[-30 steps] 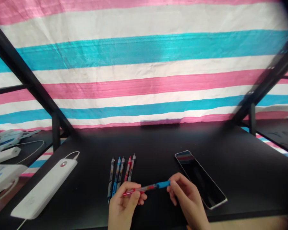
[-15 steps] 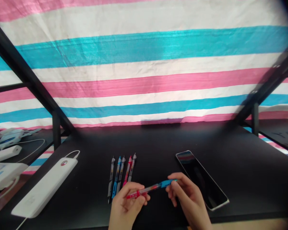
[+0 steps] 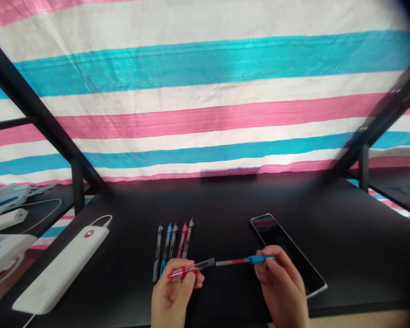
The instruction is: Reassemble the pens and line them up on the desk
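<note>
Between thumb and fingers my left hand (image 3: 177,289) grips a clear pen barrel (image 3: 201,264) with a red end, tilted up to the right. My right hand (image 3: 283,282) pinches a blue pen part (image 3: 258,259), from which a refill (image 3: 227,262) with a red section points left. The refill's tip is just outside the barrel's open end. Beyond my left hand lie several pens (image 3: 173,239) side by side, with blue, red and grey parts; my left hand hides some of their lower ends.
A black phone (image 3: 294,255) lies partly behind my right hand. On the left is a white power bank (image 3: 63,269) with a cable. Black frame bars (image 3: 51,127) and a striped sheet (image 3: 205,123) stand behind the black table (image 3: 225,196).
My right hand has moved right with the blue part, and the refill now shows outside the barrel. My left hand has shifted slightly left with the red-ended barrel.
</note>
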The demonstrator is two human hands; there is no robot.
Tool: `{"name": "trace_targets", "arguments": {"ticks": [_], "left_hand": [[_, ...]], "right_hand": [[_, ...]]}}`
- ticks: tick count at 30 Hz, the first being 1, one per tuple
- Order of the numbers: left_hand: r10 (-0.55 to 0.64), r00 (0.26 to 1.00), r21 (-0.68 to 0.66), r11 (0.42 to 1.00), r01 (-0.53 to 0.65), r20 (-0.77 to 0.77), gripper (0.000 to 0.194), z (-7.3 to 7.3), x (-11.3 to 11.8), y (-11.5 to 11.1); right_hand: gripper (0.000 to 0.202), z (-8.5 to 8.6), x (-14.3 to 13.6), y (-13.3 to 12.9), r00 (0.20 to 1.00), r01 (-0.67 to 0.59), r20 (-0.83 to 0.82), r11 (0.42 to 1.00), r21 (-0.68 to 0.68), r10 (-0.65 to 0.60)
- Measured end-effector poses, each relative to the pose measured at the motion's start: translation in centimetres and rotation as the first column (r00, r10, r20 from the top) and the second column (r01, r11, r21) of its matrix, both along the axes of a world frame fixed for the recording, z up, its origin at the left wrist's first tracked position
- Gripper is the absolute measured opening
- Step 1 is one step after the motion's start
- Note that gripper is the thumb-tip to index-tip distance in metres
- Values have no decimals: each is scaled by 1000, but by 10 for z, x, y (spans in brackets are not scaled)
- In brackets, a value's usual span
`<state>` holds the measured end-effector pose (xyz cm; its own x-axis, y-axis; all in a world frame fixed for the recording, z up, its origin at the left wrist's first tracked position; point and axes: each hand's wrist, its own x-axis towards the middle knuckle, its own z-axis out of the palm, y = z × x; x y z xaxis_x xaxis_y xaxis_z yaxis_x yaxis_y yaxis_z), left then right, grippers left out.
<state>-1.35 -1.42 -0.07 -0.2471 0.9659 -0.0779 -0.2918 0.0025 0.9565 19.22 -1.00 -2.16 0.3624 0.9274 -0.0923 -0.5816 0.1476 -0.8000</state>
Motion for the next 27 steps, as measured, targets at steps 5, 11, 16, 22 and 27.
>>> {"name": "trace_targets", "arguments": {"ticks": [5, 11, 16, 22, 27], "left_hand": [[-49, 999, -2, 999, 49, 10, 37, 3, -2, 1], [-20, 998, 9, 1000, 19, 60, 36, 13, 5, 0], [1, 998, 15, 1000, -2, 71, 34, 18, 10, -2], [-14, 999, 7, 1000, 13, 41, 34, 17, 8, -2], [-55, 998, -12, 998, 55, 15, 35, 18, 9, -3]], "right_hand": [[16, -3, 4, -3, 1000, -15, 6, 1000, 7, 15], [17, -1, 3, -7, 1000, -4, -26, 999, -32, 3], [15, -5, 4, -6, 999, -40, -3, 999, 5, 40], [14, -6, 5, -5, 998, -49, 35, 998, 27, 48], [23, -1, -2, -9, 992, -43, 115, 999, -33, 47]]}}
